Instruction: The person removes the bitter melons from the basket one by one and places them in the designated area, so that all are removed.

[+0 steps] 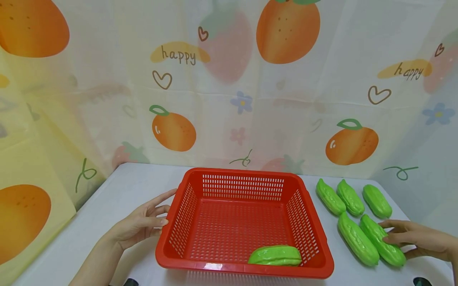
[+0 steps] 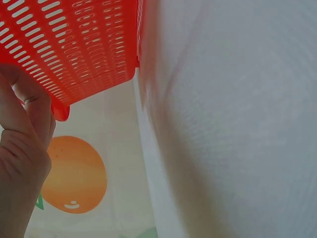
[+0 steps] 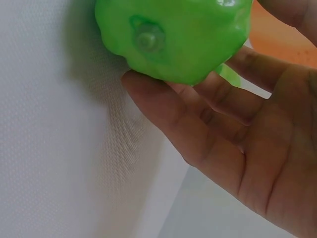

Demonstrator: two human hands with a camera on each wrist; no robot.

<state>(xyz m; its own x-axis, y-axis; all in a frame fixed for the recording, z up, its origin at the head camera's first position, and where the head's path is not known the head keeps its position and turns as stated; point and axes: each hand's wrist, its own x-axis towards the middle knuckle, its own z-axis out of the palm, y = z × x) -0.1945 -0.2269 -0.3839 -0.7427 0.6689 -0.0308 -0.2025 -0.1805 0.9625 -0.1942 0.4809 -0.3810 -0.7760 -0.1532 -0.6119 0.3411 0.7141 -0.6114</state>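
A red plastic basket (image 1: 243,222) with slotted walls stands on the white table, one green bitter melon (image 1: 275,255) lying at its near right inside. My left hand (image 1: 141,222) holds the basket's left rim, thumb near the edge and fingers along the outer wall. In the left wrist view its fingers (image 2: 37,101) lie against the basket (image 2: 74,44). To the right, my right hand (image 1: 416,238) grips a bitter melon (image 1: 381,238) at the right of the near pair. The right wrist view shows fingers (image 3: 168,104) under the melon's stem end (image 3: 173,37) and the thumb above.
Beside the held melon lies another bitter melon (image 1: 358,238). Behind them three more lie in a row, the middle one (image 1: 350,197) tilted. A fruit-printed curtain (image 1: 222,99) hangs behind the white table (image 1: 143,174).
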